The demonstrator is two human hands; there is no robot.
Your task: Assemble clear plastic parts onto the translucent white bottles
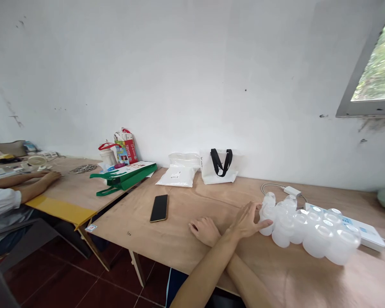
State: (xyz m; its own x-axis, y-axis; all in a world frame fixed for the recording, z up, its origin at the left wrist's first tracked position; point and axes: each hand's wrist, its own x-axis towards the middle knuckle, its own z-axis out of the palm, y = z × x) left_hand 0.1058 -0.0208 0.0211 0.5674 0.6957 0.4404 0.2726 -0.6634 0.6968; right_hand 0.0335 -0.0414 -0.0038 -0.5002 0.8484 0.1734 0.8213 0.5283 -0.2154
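Left hand against translucent plastic containers

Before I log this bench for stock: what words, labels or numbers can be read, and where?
Nothing is legible.
Barcode label on the white plastic bag: too small.
Print on the red-handled paper bag: too small.
Blue print on the white box: blurred.
Sticker on the table edge: too small.

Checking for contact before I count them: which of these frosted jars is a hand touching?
The jar at the cluster's left edge: the left hand has its fingers against it. The other jars lie further right, with no finger on them.
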